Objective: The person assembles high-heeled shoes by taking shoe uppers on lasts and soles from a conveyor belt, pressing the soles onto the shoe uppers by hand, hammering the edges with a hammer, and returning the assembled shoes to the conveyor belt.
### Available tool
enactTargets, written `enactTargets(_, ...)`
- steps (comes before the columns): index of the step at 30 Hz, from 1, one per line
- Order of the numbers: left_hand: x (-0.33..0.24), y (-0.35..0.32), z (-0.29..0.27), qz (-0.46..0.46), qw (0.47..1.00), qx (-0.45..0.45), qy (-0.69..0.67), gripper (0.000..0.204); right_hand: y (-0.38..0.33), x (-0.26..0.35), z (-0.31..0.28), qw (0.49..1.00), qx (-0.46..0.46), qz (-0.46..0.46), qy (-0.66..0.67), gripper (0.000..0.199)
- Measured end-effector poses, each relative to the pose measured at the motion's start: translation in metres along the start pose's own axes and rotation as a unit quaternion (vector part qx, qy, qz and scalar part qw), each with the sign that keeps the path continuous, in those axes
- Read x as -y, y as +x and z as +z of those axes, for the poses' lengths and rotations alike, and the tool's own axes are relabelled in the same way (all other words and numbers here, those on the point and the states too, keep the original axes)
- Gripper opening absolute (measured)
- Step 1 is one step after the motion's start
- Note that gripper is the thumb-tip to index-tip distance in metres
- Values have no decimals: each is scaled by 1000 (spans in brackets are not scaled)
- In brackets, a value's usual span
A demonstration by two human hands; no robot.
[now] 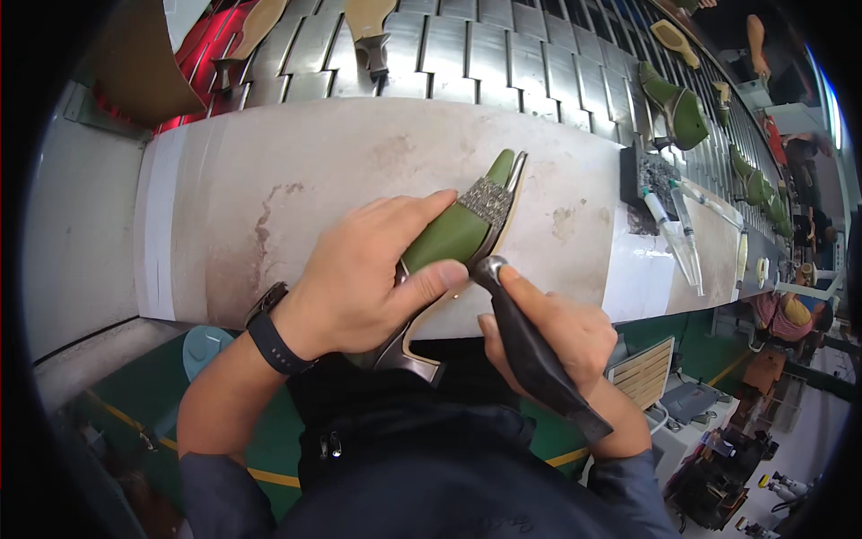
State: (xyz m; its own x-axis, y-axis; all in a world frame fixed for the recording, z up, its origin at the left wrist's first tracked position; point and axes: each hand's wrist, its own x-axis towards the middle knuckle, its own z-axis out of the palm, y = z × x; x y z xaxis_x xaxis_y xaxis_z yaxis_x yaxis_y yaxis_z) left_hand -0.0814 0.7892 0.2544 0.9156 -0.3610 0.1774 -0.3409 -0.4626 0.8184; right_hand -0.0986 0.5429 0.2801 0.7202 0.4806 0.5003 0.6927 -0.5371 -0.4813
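Observation:
A green high-heeled shoe (pixel 449 238) with a glittery grey band across its front lies tilted on its side over the bench edge. Its toe points away from me and its heel toward my body. My left hand (pixel 359 269) is closed around the upper, thumb pressed along the side. In my right hand (pixel 561 337) is a dark tapered tool (pixel 530 346) with a rounded, shiny metal end. That end rests at or very near the sole edge, beside my left thumb; I cannot tell if they touch. My right index finger lies along the metal end.
Beyond the pale, stained bench (pixel 350 153) runs a metal slat conveyor (pixel 467 58) carrying tan-soled shoes (pixel 368 31) and green shoes (pixel 673 108). At the right stand a black box (pixel 639 175) of small dark bits and several syringes (pixel 669 229). Other people are farther right.

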Motion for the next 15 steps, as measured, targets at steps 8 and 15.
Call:
enactTargets(8,-1,-3,3,25,998,-46,29,47,-7,16,11,985,117,61,113,48)
enactTargets(15,-1,-5,3,10,999,-42,25,49,1,12,12,971,168,70,157,45)
